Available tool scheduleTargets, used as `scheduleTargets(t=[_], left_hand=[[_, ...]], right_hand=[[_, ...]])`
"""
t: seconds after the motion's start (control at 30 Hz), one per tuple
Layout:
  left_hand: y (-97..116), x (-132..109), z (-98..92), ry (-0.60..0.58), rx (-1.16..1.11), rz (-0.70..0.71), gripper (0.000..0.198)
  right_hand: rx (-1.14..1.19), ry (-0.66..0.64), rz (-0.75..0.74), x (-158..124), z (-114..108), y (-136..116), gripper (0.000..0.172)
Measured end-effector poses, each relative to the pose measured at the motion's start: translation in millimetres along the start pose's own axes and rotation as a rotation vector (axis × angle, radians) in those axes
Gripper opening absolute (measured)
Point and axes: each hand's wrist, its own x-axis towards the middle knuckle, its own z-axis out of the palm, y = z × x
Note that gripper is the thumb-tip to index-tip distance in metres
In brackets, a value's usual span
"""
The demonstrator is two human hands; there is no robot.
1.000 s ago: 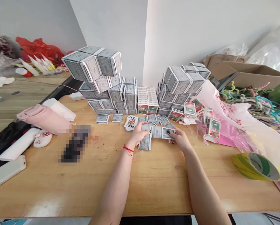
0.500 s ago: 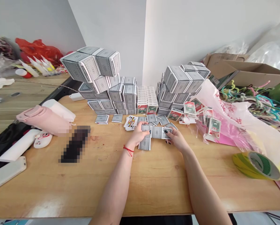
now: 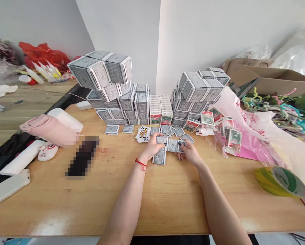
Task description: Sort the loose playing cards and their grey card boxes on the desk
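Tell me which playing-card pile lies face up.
The pile just beyond the left hand, showing a court card; neighbouring cards lie face down, grey-patterned.

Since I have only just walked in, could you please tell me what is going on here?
A person's left grip holds a grey-and-white patterned playing-card strip, and the right grip holds the right end of a matching crosswise strip; whether they are joined is unclear. Farther back on the light-brown wooden table, a blocky grey-and-white card stack rises on the left and a similar stack on the right, with small white, red and green card boxes piled between them.
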Motion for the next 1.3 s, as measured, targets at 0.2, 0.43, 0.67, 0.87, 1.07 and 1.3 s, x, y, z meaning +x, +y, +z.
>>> scheduleTargets(t=[0.2, 0.43, 0.67, 0.87, 1.07, 1.3], left_hand=[[0.2, -0.2, 1.1, 0.012, 0.049, 0.035, 0.03], [1.9, -0.2, 8.0, 0.17, 0.194, 0.092, 0.034], [2.2, -0.6, 7.7, 0.152, 0.195, 0.1, 0.034], [1.4, -0.6, 9.5, 0.17, 0.197, 0.091, 0.037], [3.0, -1.1, 7.8, 0.153, 0.15, 0.079, 0.036], [-1.5, 0.3, 5.7, 0.131, 0.143, 0.103, 0.038]], right_hand=[[0.032, -0.034, -0.003, -0.1, 2.2, -2.6, 0.034], [0.003, -0.013, -0.005, -2.7, 4.6, -8.3, 0.036], [-0.029, -0.022, -0.016, -1.5, 2.8, -2.1, 0.04], [-0.023, -0.028, -0.017, -2.8, 3.4, -3.7, 0.04], [0.008, -0.017, -0.016, -5.8, 6.7, -9.5, 0.039], [0.005, -0.035, -0.024, -5.6, 7.3, -8.5, 0.038]])
